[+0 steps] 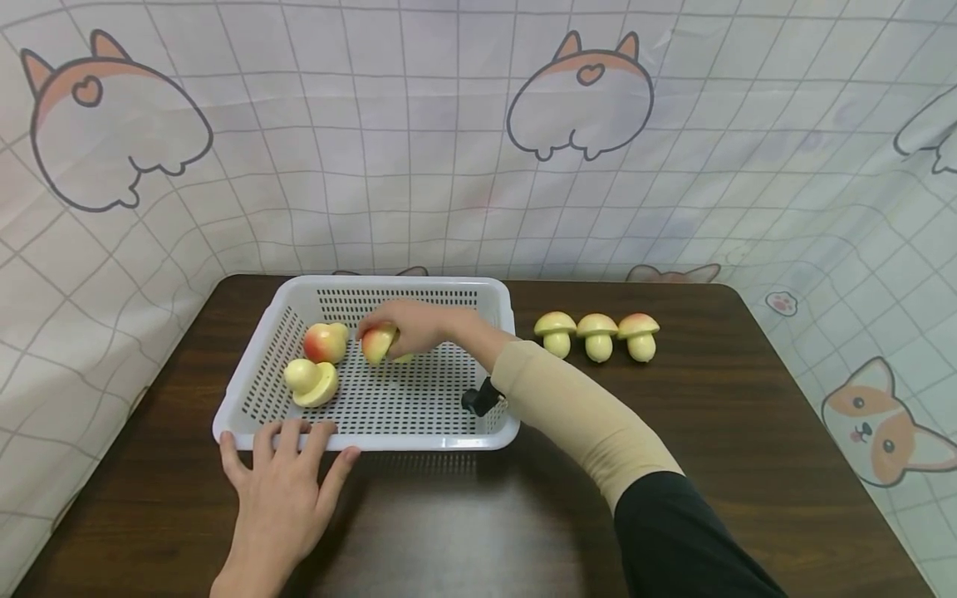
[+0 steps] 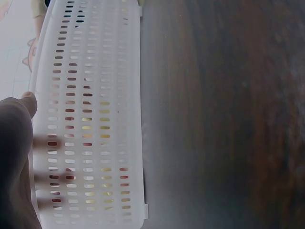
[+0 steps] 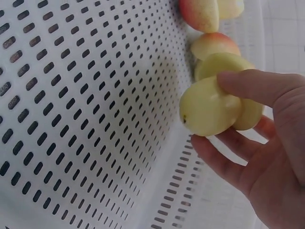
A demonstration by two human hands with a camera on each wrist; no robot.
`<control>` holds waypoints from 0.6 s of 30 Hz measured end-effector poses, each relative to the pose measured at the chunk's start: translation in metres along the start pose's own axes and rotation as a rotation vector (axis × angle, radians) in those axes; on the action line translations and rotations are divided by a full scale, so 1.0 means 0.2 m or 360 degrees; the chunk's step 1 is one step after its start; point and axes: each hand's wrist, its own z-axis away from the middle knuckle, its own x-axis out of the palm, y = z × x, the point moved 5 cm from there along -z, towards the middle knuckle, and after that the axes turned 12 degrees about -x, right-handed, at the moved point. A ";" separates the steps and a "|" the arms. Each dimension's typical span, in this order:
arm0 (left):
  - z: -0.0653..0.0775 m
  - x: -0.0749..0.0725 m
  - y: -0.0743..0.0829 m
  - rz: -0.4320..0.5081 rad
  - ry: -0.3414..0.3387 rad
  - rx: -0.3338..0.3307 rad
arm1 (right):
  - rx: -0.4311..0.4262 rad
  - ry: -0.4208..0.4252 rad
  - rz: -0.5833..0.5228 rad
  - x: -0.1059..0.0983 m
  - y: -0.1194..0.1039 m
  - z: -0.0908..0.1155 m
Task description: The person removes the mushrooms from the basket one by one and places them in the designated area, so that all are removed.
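Observation:
My right hand (image 1: 414, 325) reaches into a white plastic basket (image 1: 389, 444) and grips a toy mushroom (image 3: 212, 107), yellow-green with a red blush on its cap. The thumb is on one side, with fingers on the other. In the right wrist view its rounded stem faces the camera. Two more toy mushrooms, a reddish one (image 1: 326, 342) and a yellow one (image 1: 310, 382), lie at the basket's left end. Another is partly hidden by my right hand. My left hand (image 1: 280, 490) holds the basket's near rim at the left, its fingertips hooked over the edge.
Right of the basket, three toy mushrooms (image 1: 597, 336) stand in a row on the dark wooden table (image 1: 748, 465), caps up. A small black item (image 1: 482, 399) shows by my right wrist. A white gridded cloth (image 1: 449, 166) with dog drawings hangs behind the table.

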 end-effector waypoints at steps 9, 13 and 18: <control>0.00 0.00 0.00 0.0004 0.0019 0.0014 | -0.0002 0.0210 -0.0216 -0.08 0.00 0.06; 0.00 0.01 0.00 -0.0002 0.0006 0.0004 | 0.0032 0.0258 -0.0265 -0.11 0.00 0.10; 0.00 0.01 0.00 -0.0008 0.0006 -0.0010 | 0.0048 0.0296 -0.0313 -0.15 -0.01 0.15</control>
